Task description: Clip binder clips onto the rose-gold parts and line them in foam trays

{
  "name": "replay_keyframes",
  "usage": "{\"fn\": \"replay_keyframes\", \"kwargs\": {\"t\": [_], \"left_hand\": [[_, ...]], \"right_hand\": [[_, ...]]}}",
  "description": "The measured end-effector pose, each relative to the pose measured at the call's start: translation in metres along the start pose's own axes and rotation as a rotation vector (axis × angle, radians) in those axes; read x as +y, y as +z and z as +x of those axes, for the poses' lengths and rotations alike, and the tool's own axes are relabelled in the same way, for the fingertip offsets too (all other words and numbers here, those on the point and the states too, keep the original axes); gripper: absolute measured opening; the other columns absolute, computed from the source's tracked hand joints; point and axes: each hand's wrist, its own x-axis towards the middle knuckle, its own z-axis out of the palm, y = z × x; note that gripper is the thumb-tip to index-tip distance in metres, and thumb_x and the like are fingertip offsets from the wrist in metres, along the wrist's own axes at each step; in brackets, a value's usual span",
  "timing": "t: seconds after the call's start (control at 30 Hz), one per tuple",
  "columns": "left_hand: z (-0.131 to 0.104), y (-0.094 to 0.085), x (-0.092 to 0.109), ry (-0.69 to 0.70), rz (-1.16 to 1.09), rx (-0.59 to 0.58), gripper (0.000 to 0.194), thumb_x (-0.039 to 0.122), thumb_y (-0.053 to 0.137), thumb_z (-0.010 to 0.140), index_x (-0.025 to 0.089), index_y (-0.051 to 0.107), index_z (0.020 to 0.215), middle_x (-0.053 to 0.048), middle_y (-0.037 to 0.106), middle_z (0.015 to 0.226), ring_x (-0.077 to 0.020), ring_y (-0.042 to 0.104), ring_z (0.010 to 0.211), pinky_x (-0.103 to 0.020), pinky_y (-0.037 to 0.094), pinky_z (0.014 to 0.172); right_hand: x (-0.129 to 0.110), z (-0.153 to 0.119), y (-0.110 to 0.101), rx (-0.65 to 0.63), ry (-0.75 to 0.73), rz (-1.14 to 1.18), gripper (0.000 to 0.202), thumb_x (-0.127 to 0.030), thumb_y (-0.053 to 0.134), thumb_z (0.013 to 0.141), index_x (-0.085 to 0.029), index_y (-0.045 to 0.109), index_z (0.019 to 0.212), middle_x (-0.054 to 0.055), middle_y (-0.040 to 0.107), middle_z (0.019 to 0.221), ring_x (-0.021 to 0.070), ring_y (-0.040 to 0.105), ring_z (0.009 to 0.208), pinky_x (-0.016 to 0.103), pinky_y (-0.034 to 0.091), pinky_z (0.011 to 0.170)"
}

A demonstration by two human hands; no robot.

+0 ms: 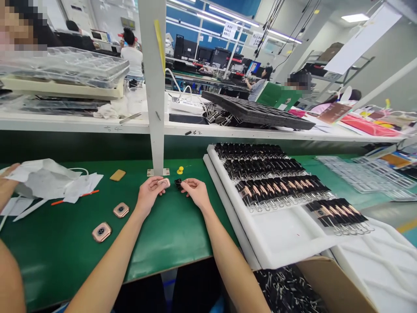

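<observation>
A rose-gold watch case [163, 183] is in the left hand [150, 191], held above the green table [172, 230] near the foot of a white post [155, 87]; the fingers of that hand are pinching it. Just beside it, the right hand [194, 191] has its fingers pinching a black binder clip [178, 184] by its wire handle, the clip and the watch case apart. Behind the clip stands a small yellow knob-shaped piece [180, 170]. To the left of the left forearm, two more watch cases [121, 210] lie on the table with their round dark sensors up, and a tan block [117, 175] lies farther back. Farther left are crumpled white paper [45, 178] and an orange stick [57, 202], with another person's arm [9, 278] at the edge. On the right, a white foam tray [276, 234] bears rows of black clips, those in the nearer rows clamped on rose-gold pieces. Below the tray, an open cardboard box [332, 282] holds many loose black clips [286, 289].
</observation>
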Motion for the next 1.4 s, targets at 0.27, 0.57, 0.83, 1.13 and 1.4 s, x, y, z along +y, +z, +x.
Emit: {"fn": "replay_keyframes", "kwargs": {"t": [0.27, 0.57, 0.83, 1.13, 1.4], "left_hand": [[-0.001, -0.005, -0.005, 0.004, -0.022, -0.020, 0.055, 0.045, 0.090, 0.066, 0.014, 0.069, 0.106, -0.005, 0.073, 0.082, -0.0154, 0.064, 0.064, -0.028, 0.049, 0.061], [0.001, -0.008, -0.009, 0.000, -0.051, -0.044, 0.054, 0.043, 0.090, 0.067, 0.015, 0.069, 0.108, -0.007, 0.075, 0.085, -0.0163, 0.064, 0.065, -0.029, 0.050, 0.063], [-0.003, -0.005, -0.002, -0.016, -0.059, -0.091, 0.054, 0.041, 0.093, 0.064, 0.015, 0.069, 0.106, -0.009, 0.078, 0.090, -0.0190, 0.069, 0.068, -0.030, 0.052, 0.062], [-0.004, -0.004, 0.000, -0.053, -0.017, -0.118, 0.054, 0.040, 0.095, 0.061, 0.014, 0.073, 0.102, -0.011, 0.078, 0.090, -0.0206, 0.071, 0.067, -0.030, 0.053, 0.061], [-0.003, -0.006, -0.001, -0.041, 0.024, -0.140, 0.051, 0.038, 0.095, 0.061, 0.014, 0.074, 0.101, -0.008, 0.077, 0.082, -0.0195, 0.069, 0.065, -0.030, 0.052, 0.061]], "right_hand": [[0.001, -0.003, -0.001, -0.103, -0.026, -0.047, 0.047, -0.063, 0.069, 0.080, -0.017, 0.069, 0.089, 0.007, 0.072, 0.082, 0.0166, 0.067, 0.061, 0.024, 0.041, 0.043], [-0.002, -0.010, -0.001, -0.140, -0.069, 0.187, 0.055, -0.064, 0.077, 0.074, -0.017, 0.067, 0.099, 0.008, 0.075, 0.088, 0.0227, 0.075, 0.074, 0.031, 0.058, 0.062], [0.004, -0.005, 0.006, -0.173, 0.026, 0.289, 0.052, -0.062, 0.078, 0.076, -0.013, 0.070, 0.094, 0.010, 0.077, 0.084, 0.0233, 0.077, 0.072, 0.029, 0.060, 0.062], [0.008, -0.005, 0.008, -0.204, 0.026, 0.284, 0.054, -0.061, 0.081, 0.074, -0.013, 0.070, 0.096, 0.010, 0.078, 0.082, 0.0223, 0.076, 0.070, 0.033, 0.062, 0.068], [0.003, -0.006, 0.010, -0.203, 0.041, 0.287, 0.057, -0.061, 0.083, 0.069, -0.013, 0.069, 0.095, 0.007, 0.076, 0.077, 0.0205, 0.075, 0.068, 0.033, 0.061, 0.069]]}}
